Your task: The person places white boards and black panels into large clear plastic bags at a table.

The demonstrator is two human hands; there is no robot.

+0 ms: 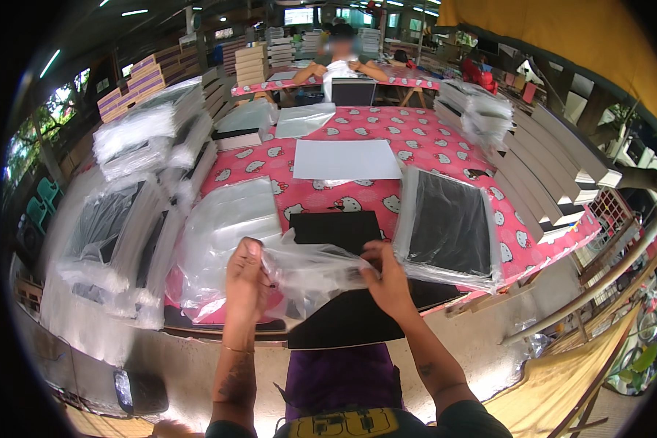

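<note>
A clear plastic bag (310, 271) is stretched between my two hands. My left hand (247, 283) pinches its left end, thumb up. My right hand (388, 281) has its fingers closed on the right end. Under and behind the bag lies a flat black board (336, 225) on the table; another black panel (347, 321) reaches past the near table edge toward me. Whether these two are one piece is hidden by the bag. Left of my left hand lies a pile of clear plastic bags (230, 233). Beyond my right hand is a black panel wrapped in plastic (449, 226).
A pink patterned cloth (361, 135) covers the table, with a white sheet (347, 159) on it. Tall stacks of plastic-wrapped panels (106, 241) crowd the left. Thick white-edged black boxes (555, 164) line the right. A person (341, 66) works at a farther table.
</note>
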